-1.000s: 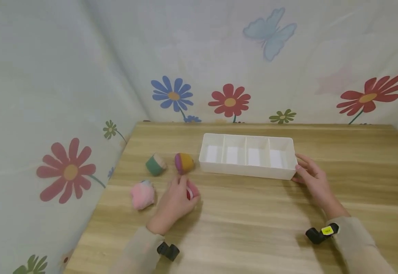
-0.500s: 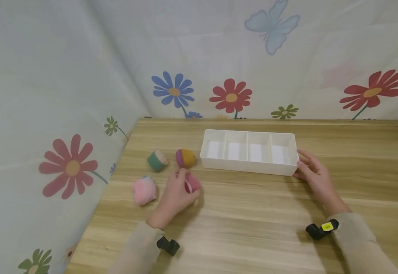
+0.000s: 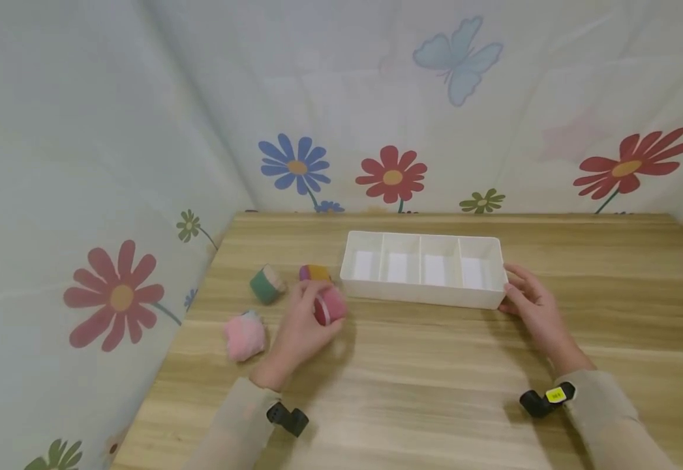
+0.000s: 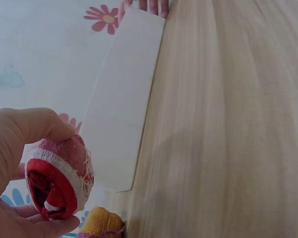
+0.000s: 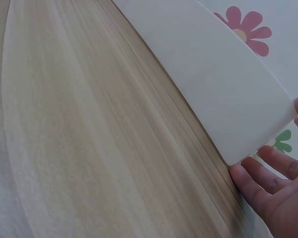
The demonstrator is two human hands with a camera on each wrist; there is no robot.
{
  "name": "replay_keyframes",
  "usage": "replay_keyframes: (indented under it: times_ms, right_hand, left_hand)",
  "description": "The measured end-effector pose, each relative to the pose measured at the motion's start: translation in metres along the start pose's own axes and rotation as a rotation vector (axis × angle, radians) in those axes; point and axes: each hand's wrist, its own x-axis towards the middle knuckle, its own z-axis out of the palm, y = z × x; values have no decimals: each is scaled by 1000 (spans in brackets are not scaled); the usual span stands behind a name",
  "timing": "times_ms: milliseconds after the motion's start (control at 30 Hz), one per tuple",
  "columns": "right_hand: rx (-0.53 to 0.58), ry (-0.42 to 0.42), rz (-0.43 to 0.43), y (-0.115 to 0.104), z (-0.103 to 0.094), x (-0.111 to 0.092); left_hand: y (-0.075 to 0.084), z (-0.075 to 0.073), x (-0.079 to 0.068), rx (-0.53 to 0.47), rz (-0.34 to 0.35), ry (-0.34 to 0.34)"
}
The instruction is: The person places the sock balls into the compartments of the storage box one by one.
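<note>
My left hand (image 3: 301, 324) holds a rolled-up pink sock (image 4: 72, 158) with a red opening and white band, thumb and fingers around its sides. Loose threads hang from it in the left wrist view. Just behind it, a yellow and purple rolled sock (image 3: 316, 272) is partly hidden. The white box (image 3: 417, 292), split into several compartments in a row, stands beyond and to the right. My right hand (image 3: 536, 313) touches its right end. In the right wrist view, fairly straight fingertips (image 5: 243, 173) meet the box's lower corner, the thumb near its upper edge.
A green and beige rolled sock (image 3: 267, 285) and a fluffy pink bundle (image 3: 244, 335) lie on the left of the wooden table (image 3: 435, 378). Behind the table's far edge hangs a flowered curtain (image 3: 341, 85), which also covers the left side.
My left hand has moved the pink sock forward, away from me, and it now covers part of the yellow and purple one. My right hand stays at the box's end.
</note>
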Motion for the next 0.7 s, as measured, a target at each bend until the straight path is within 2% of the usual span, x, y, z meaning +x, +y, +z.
replay_keyframes:
  times_ms: [200,467,700]
  right_hand:
    - [-36,6,12,0,0,1]
    - [-45,17,8,0,1,-1]
    - [-82,19,14,-4,3,0]
  left_hand:
    - [5,-6,9,-31,14,13]
    - [9,-11,23,-52,101,48]
    - [13,-11,35,-98,113,53]
